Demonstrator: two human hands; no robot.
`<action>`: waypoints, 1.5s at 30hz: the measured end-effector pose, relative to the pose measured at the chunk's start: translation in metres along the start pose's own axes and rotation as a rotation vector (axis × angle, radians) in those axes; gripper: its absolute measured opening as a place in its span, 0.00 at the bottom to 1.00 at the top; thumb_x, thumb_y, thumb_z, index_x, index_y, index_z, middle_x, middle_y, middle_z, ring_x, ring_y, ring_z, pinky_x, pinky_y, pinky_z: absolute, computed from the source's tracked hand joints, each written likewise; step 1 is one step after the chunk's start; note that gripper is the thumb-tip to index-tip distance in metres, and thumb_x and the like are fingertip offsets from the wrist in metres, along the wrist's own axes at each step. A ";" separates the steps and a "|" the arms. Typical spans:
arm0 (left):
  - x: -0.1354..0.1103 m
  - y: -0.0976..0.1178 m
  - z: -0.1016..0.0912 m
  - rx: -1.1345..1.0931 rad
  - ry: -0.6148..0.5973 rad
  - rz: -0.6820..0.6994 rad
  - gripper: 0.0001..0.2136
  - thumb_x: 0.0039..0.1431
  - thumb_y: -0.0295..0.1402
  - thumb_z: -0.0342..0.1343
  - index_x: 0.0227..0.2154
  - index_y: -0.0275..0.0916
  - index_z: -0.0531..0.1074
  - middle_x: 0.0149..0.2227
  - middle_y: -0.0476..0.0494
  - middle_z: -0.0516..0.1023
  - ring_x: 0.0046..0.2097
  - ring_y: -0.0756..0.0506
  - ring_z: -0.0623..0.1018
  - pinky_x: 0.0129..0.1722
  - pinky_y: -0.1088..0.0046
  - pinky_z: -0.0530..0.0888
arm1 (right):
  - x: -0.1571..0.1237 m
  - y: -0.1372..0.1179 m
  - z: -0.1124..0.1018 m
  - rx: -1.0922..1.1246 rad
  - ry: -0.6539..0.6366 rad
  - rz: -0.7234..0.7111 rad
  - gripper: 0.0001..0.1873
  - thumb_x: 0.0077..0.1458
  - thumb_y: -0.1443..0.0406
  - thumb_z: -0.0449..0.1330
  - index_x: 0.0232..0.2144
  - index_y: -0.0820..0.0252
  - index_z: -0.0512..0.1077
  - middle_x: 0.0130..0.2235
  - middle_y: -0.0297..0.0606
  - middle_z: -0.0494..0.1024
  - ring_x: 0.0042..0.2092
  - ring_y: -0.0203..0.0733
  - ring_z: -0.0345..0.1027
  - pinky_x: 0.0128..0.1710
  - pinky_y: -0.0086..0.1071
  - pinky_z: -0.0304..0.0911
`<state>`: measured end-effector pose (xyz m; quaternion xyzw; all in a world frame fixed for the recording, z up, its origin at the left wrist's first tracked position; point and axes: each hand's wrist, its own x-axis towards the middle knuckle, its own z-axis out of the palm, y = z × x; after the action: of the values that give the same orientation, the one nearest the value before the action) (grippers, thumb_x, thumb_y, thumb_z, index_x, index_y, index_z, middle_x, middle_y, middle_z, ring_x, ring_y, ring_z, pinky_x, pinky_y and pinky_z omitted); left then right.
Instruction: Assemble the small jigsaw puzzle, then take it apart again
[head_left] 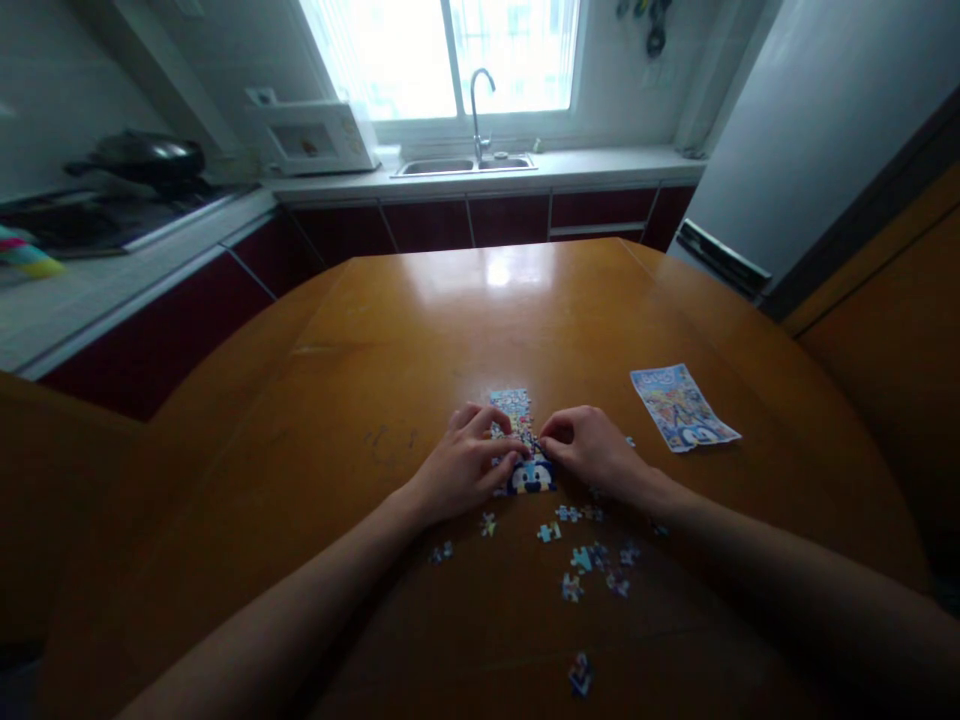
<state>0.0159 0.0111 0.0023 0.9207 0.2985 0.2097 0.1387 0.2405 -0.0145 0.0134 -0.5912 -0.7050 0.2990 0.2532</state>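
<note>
A partly joined jigsaw puzzle (510, 402) lies on the wooden table, with a blue cartoon face along its near edge. My left hand (469, 460) rests on the puzzle's left side, fingers apart and bent over it, covering part of the picture. At the puzzle's right edge, my right hand (589, 447) has thumb and forefinger pinched together on a jigsaw piece, which the fingertips mostly hide. Several loose pieces (598, 557) are scattered nearer to me, and a single piece (488, 524) lies just below my left hand.
A creased picture sheet (684, 408) lies to the right of the puzzle on the large rounded table (420, 340). One piece (580, 674) sits close to me. Beyond are a sink (439, 167), a microwave (315, 138) and a pan (146, 158) on a stove.
</note>
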 end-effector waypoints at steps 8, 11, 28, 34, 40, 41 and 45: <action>0.001 0.002 -0.001 0.011 -0.064 -0.006 0.12 0.70 0.37 0.49 0.51 0.46 0.75 0.50 0.41 0.70 0.53 0.39 0.65 0.57 0.54 0.66 | -0.003 0.001 0.004 -0.139 0.072 0.016 0.05 0.54 0.64 0.64 0.27 0.57 0.78 0.30 0.37 0.80 0.30 0.38 0.70 0.28 0.31 0.57; 0.000 0.003 -0.001 0.025 -0.087 0.009 0.13 0.70 0.38 0.50 0.52 0.49 0.75 0.51 0.42 0.69 0.54 0.39 0.65 0.57 0.54 0.66 | -0.003 0.001 0.004 -0.133 0.067 0.013 0.05 0.54 0.64 0.64 0.27 0.58 0.77 0.30 0.37 0.80 0.31 0.38 0.70 0.29 0.31 0.58; 0.000 0.005 -0.001 0.042 -0.087 0.020 0.12 0.69 0.39 0.52 0.50 0.51 0.75 0.50 0.42 0.70 0.54 0.38 0.65 0.57 0.54 0.66 | -0.008 0.018 -0.011 -0.224 -0.030 -0.390 0.12 0.61 0.70 0.57 0.33 0.55 0.80 0.38 0.39 0.75 0.37 0.38 0.67 0.37 0.32 0.62; 0.000 0.004 -0.001 0.048 -0.098 0.020 0.12 0.70 0.39 0.51 0.50 0.51 0.75 0.50 0.43 0.69 0.53 0.39 0.65 0.57 0.54 0.66 | -0.007 0.018 -0.015 -0.394 -0.026 -0.527 0.14 0.62 0.71 0.56 0.36 0.54 0.81 0.41 0.42 0.75 0.42 0.42 0.66 0.39 0.34 0.60; 0.000 0.006 -0.002 0.037 -0.101 0.015 0.12 0.70 0.39 0.51 0.51 0.51 0.75 0.51 0.42 0.69 0.54 0.39 0.64 0.58 0.53 0.66 | -0.008 0.013 -0.018 -0.486 -0.049 -0.570 0.13 0.61 0.72 0.58 0.38 0.53 0.82 0.42 0.43 0.76 0.42 0.44 0.64 0.39 0.34 0.61; 0.000 0.006 -0.003 0.037 -0.105 0.016 0.13 0.70 0.39 0.51 0.52 0.52 0.74 0.51 0.42 0.69 0.55 0.39 0.64 0.58 0.53 0.66 | -0.008 0.012 -0.018 -0.497 -0.055 -0.577 0.13 0.61 0.72 0.59 0.39 0.53 0.82 0.42 0.44 0.76 0.42 0.44 0.64 0.39 0.35 0.61; -0.001 0.005 -0.002 0.046 -0.110 0.033 0.13 0.70 0.39 0.51 0.54 0.54 0.73 0.52 0.43 0.69 0.55 0.39 0.64 0.58 0.53 0.66 | -0.009 0.014 -0.019 -0.455 -0.056 -0.570 0.13 0.61 0.71 0.59 0.38 0.53 0.82 0.42 0.43 0.76 0.43 0.44 0.65 0.40 0.35 0.62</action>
<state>0.0172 0.0072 0.0053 0.9386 0.2797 0.1543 0.1301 0.2649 -0.0191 0.0168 -0.4035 -0.8967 0.0679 0.1689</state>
